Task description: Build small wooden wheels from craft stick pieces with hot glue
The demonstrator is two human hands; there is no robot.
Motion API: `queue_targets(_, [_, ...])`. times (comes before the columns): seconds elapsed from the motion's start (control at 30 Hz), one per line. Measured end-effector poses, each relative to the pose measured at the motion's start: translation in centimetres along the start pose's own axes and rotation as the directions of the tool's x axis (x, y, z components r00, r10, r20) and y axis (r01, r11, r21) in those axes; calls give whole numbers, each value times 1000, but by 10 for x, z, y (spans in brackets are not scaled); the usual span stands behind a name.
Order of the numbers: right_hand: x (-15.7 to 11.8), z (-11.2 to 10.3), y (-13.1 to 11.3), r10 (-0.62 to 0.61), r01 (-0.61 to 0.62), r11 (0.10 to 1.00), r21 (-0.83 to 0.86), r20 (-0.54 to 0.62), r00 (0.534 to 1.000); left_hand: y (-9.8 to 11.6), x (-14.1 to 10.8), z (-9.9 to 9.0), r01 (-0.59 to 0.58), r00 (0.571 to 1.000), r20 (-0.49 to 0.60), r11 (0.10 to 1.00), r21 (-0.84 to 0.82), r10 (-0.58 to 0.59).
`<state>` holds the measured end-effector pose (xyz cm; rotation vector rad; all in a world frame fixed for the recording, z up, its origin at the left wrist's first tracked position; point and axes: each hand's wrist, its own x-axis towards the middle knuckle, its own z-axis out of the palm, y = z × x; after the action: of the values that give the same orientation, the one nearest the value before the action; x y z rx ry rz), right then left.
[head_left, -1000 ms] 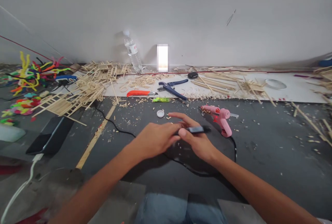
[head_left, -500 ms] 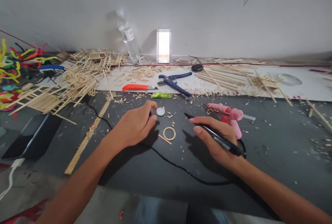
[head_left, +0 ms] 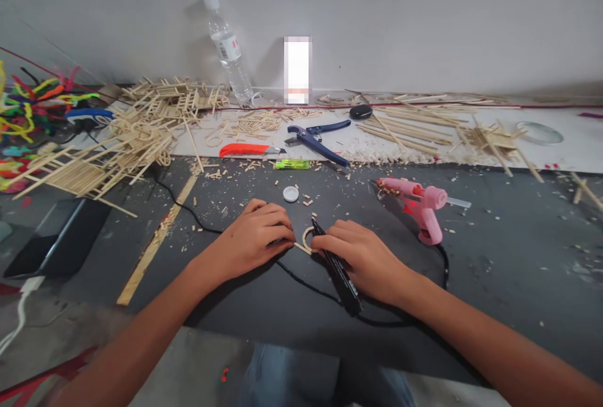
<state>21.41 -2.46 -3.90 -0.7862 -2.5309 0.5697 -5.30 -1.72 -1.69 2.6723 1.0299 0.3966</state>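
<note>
My right hand (head_left: 365, 256) is closed around a black marker pen (head_left: 340, 272), its dark end pointing away from me beside a small wooden ring (head_left: 306, 238). The fingertips of this hand are at the ring's right side and cover part of it. Against the ring's near edge lies a thin wooden stick (head_left: 303, 248). My left hand (head_left: 259, 231) has its fingers curled together at the stick's left end; the fingertips are partly hidden. Just beyond the hands sits a round white cap (head_left: 291, 194) among small cut wooden pieces (head_left: 307, 203).
A pink glue gun (head_left: 414, 203) lies to the right, its black cord (head_left: 301, 278) crossing the table near my hands. Farther back are blue cutters (head_left: 320, 143), an orange utility knife (head_left: 245, 150), a green tube (head_left: 292, 164) and a leaning water bottle (head_left: 230, 55). Wooden stick structures (head_left: 136, 137) pile up left.
My right hand has moved left with the marker, which now points away from me by the ring. My left hand has come down and nearer, to the stick's end. The view has shifted slightly.
</note>
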Motion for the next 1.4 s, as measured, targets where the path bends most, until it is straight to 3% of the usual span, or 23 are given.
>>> queue_targets(0.13, [-6, -6, -6, 2, -2, 1000, 2, -147, 989, 1, 5, -3, -3, 1000, 31, 1000, -20, 4])
queue_targets(0.27, [-16, -13, -9, 75, -71, 997, 24, -362, 929, 10, 18, -14, -27, 997, 73, 999, -41, 30])
queue_targets(0.33, [-20, -14, -7, 107, -104, 994, 28, -397, 912, 10, 23, -17, -50, 992, 117, 997, -50, 55])
queue_targets(0.5, [-20, -7, 4, 92, -92, 996, 7, -182, 979, -3, 19, -17, -15, 984, 175, 1000, -19, 19])
queue_targets(0.67, [-12, -2, 5, 77, -78, 997, -19, -59, 995, -8, 11, -15, -9, 979, 203, 1000, 9, 6])
queue_targets(0.87, [-12, -8, 4, 179, -182, 983, -14, -130, 975, -4, 26, -20, -46, 963, 266, 997, 55, 30])
queue_targets(1.0, [-14, -10, 4, 284, -290, 957, 7, -226, 932, -6, 39, -21, -49, 962, 273, 995, 91, 23])
queue_targets(1.1, [-14, -9, 6, 339, -347, 938, 2, -221, 914, -9, 43, -20, -51, 961, 278, 993, 109, 19])
queue_targets(1.23, [-12, -9, 7, 367, -374, 927, -4, -185, 912, -4, 35, -20, -47, 955, 297, 994, 96, 17])
queue_targets(1.4, [-10, -10, 3, 367, -373, 928, 1, -169, 915, 25, 15, -22, -25, 960, 279, 995, 101, -5])
